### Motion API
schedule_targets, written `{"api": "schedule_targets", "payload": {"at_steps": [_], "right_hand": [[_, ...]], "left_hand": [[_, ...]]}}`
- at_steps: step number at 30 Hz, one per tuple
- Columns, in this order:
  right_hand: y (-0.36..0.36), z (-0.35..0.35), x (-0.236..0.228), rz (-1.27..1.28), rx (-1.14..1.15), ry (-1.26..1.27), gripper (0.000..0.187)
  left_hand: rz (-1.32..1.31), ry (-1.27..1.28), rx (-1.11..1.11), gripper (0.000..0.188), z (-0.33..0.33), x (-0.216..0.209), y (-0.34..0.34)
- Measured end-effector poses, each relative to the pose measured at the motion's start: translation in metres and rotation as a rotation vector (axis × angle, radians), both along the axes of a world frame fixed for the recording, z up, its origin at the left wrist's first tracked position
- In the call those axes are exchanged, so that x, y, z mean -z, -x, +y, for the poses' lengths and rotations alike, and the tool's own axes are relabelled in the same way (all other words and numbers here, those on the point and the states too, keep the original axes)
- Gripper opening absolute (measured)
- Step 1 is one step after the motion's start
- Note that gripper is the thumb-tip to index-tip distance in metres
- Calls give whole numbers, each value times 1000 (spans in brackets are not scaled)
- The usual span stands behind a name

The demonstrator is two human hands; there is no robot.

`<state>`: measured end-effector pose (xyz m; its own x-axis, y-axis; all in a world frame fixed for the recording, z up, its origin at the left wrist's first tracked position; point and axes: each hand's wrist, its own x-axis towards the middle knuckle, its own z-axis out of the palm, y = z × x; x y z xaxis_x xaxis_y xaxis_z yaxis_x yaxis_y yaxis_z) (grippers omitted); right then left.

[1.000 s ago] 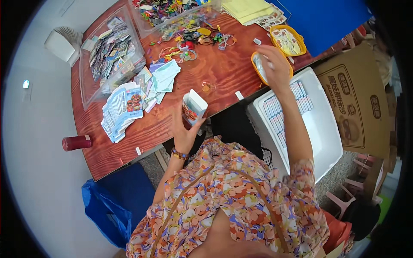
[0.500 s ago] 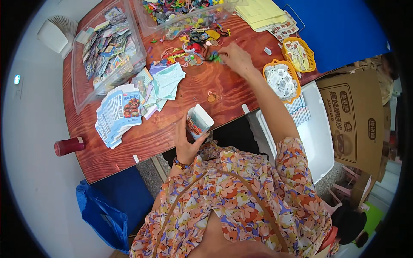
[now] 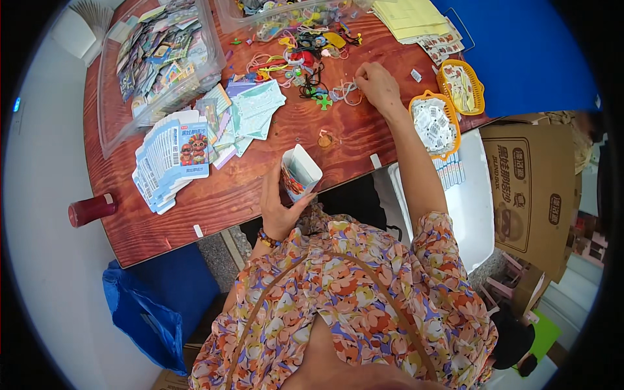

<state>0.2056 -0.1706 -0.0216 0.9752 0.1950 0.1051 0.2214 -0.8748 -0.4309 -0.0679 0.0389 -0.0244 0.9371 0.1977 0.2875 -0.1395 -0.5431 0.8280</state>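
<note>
My left hand (image 3: 279, 211) is wrapped round a small card box (image 3: 302, 174), holding it upright with its top open toward me at the table's near edge. Over the table, my right hand (image 3: 380, 90) is closed, its fingertips pinching the end of a pale looped cord (image 3: 343, 93). Beside that cord lie a green cross-shaped trinket (image 3: 322, 99) on black cord and a loose heap of colourful corded trinkets (image 3: 302, 58). A small round orange-brown piece (image 3: 325, 139) rests on the wood between my hands.
Left stand a clear bin of small packets (image 3: 162, 58), pale folded sheets (image 3: 259, 107), fanned blue flat boxes (image 3: 172, 156) and a red bottle (image 3: 93, 210). Another clear bin (image 3: 279, 26) is at the back. Right are yellow baskets (image 3: 433, 127) of white packets and paper pieces, yellow sheets (image 3: 413, 23) and a large carton (image 3: 530, 188).
My right hand has moved right, away from the trinket heap, with the pale cord at its fingertips. The green trinket now lies uncovered. My left hand still holds the box; the view has shifted slightly.
</note>
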Motion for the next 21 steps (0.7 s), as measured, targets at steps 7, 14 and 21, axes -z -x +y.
{"api": "schedule_targets", "payload": {"at_steps": [7,14,21], "right_hand": [[-12,-4,-10,121,-76,-193,20],[-20,-7,11,161,-10,-425,20],[-23,0,6,263,99,-465,22]], "left_hand": [[12,12,-3,88,0,-1,0],[13,-4,-6,88,-3,0,-1],[9,-19,-12,89,-1,3,0]]}}
